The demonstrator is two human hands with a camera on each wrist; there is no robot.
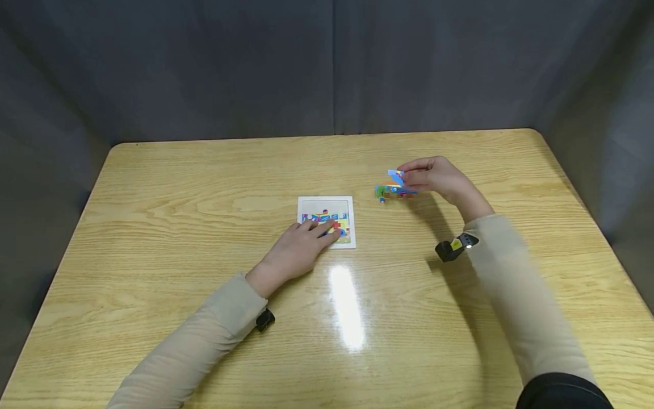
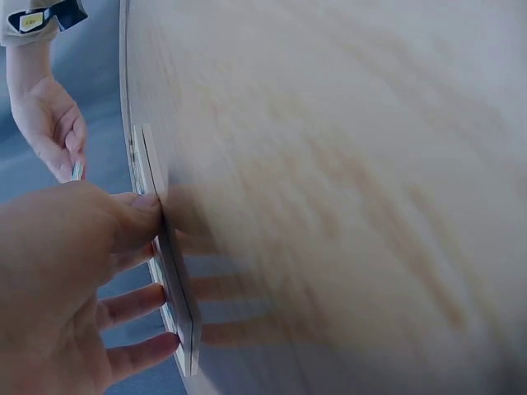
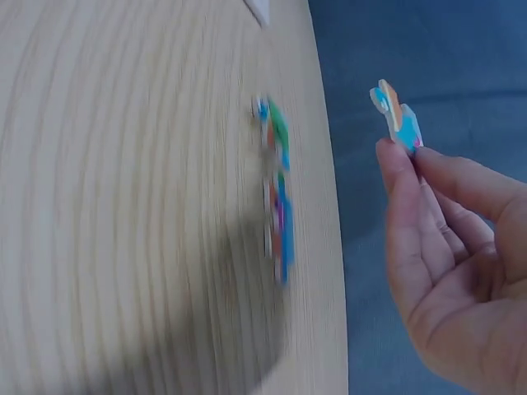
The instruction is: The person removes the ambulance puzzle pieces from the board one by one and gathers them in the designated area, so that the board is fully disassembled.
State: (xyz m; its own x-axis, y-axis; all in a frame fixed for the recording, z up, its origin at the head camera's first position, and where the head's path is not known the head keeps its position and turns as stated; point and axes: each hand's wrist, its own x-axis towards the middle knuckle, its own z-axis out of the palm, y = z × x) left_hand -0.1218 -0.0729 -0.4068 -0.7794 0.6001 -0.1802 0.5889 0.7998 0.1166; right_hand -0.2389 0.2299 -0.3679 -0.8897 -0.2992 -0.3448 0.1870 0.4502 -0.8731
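Note:
A jigsaw puzzle piece, blue with an orange part, is pinched between the thumb and fingertips of my right hand. It is held up above the table, beside a small cluster of loose puzzle pieces. My left hand rests on a white-framed puzzle board, its fingers extended over the pieces in the tray. In the left wrist view the thumb touches the board's edge while other fingertips lie on its face. Part of the picture is hidden under the fingers.
The board and loose pieces lie on a wood-grain table, the pieces right of the board and slightly farther back. Dark curtains hang behind and at both sides. A bright reflection shows in front of the board.

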